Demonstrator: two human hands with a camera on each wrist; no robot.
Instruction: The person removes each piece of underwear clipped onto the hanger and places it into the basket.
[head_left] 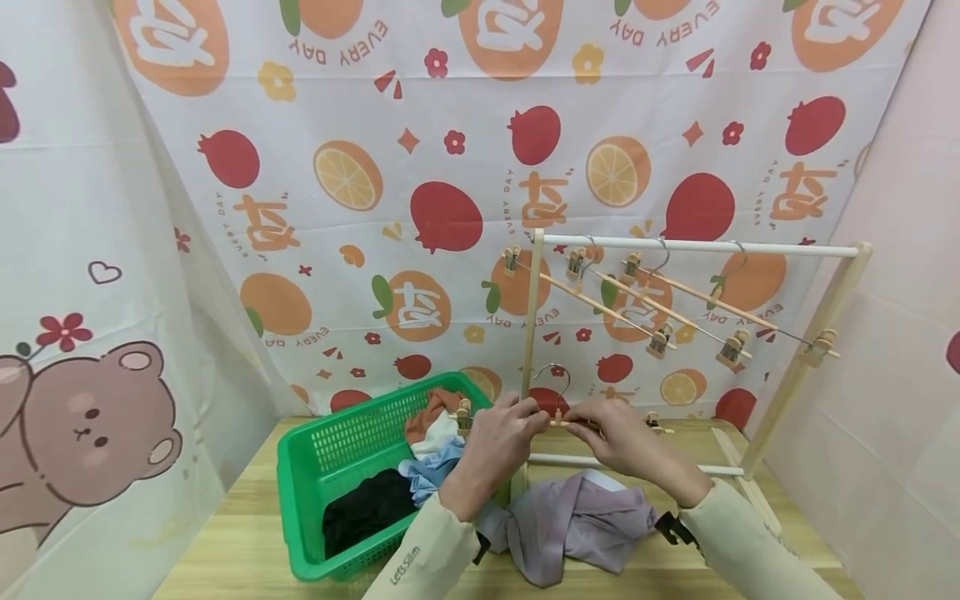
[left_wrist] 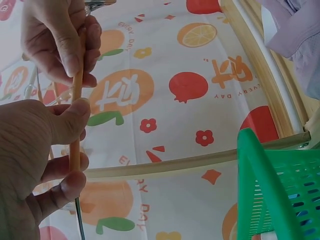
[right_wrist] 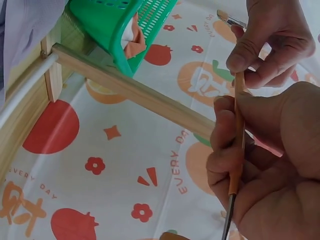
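Both hands hold a wooden clip hanger (head_left: 558, 423) level between them, its metal hook pointing up. My left hand (head_left: 501, 442) grips the bar left of the hook, and in the left wrist view its thumb and fingers pinch the wooden rod (left_wrist: 75, 157). On the other side of the hook, my right hand (head_left: 622, 437) has its fingers curled round the same bar. One clip (head_left: 464, 413) sticks out past the left hand, another clip (head_left: 654, 422) beyond the right. Below the hands, a crumpled lavender garment (head_left: 551, 529) lies on the table.
A green basket (head_left: 300, 500) on the left contains black, blue, white and rust-coloured clothes. Behind the hands stands a wooden rack (head_left: 532, 325) with a white top rail (head_left: 697, 245), from which three clip hangers (head_left: 648, 298) hang. A fruit-patterned curtain (head_left: 300, 108) covers the back.
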